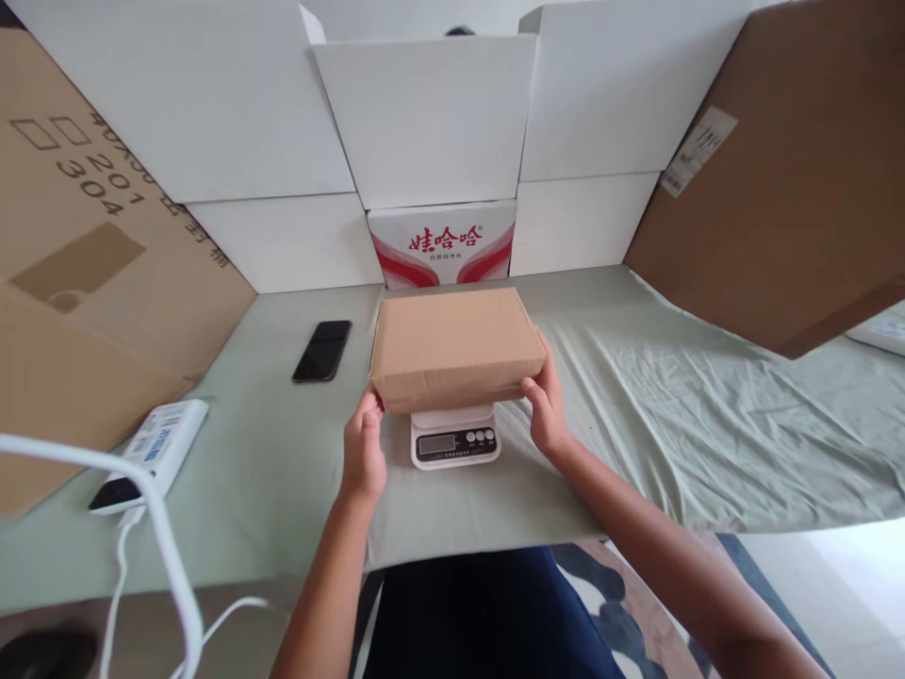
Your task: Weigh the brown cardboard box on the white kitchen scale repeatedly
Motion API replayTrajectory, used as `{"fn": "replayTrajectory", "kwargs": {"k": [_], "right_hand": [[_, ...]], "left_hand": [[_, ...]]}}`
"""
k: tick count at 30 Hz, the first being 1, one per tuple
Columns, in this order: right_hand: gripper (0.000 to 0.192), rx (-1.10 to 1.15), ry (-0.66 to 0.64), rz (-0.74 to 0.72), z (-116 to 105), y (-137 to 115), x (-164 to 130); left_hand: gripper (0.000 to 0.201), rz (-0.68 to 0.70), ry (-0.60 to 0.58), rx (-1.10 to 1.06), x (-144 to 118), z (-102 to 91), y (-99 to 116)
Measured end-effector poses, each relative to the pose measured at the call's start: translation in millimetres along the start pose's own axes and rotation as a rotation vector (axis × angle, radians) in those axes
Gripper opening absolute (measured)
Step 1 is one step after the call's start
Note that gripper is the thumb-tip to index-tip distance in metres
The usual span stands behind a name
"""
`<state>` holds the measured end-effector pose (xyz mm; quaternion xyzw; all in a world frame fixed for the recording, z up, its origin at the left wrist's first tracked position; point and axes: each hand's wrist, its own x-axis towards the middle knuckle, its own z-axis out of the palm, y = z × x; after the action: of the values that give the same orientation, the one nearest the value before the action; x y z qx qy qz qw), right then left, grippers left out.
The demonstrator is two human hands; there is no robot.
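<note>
A flat brown cardboard box point(456, 344) lies on a small white digital kitchen scale point(455, 438), whose display and buttons face me. My left hand point(364, 453) grips the box's near left corner. My right hand point(546, 405) holds the near right corner, fingers along its side. The box covers most of the scale's platform.
A black phone point(323, 350) lies left of the box on the pale green cloth point(671, 405). A white power bank point(159, 443) with a white cable sits at the near left. White cartons and a red-printed carton point(442, 243) stand behind. Brown cardboard sheets lean at both sides.
</note>
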<state>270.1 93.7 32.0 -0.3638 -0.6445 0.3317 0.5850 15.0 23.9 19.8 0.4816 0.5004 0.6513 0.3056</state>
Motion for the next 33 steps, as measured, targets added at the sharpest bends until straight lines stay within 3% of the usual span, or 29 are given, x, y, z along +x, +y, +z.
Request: {"fn": "replayTrajectory", "kwargs": {"k": [4,6,9,11,14,18,23,27,29,33], "right_hand": [[0.078,-0.001,0.024,-0.105,4.8,-6.2,36.3],[0.08,-0.01,0.028,-0.161,11.0,2.1,62.6],[0.092,0.007,-0.035,-0.157,24.0,30.9,96.8],[0.095,0.054,-0.055,-0.098,31.9,54.0,109.5],[0.092,0.072,-0.045,-0.041,37.7,80.1,114.0],[0.079,0.021,-0.041,-0.003,35.9,92.6,112.3],[0.078,0.07,-0.029,0.031,31.2,96.3,113.8],[0.084,0.101,0.089,0.044,22.4,101.3,111.6],[0.084,0.091,0.091,0.063,18.5,102.7,109.1],[0.086,0.088,-0.024,0.084,18.9,100.4,104.6]], "left_hand": [[0.075,0.092,-0.04,-0.026,50.7,6.4,14.0],[0.072,0.114,-0.043,-0.07,83.2,14.5,10.7],[0.079,0.09,-0.043,-0.188,121.3,27.5,-12.4],[0.081,0.052,-0.016,-0.199,133.2,32.2,-34.1],[0.08,-0.02,0.023,-0.186,134.3,32.3,-61.2],[0.079,-0.054,0.035,-0.189,129.2,31.7,-75.7],[0.09,-0.119,0.085,-0.203,134.4,28.9,-75.4],[0.089,-0.108,0.208,-0.242,139.2,12.2,-69.0],[0.089,-0.106,0.204,-0.253,139.7,6.0,-66.7],[0.091,-0.159,0.112,-0.24,138.4,9.1,-68.1]]}}
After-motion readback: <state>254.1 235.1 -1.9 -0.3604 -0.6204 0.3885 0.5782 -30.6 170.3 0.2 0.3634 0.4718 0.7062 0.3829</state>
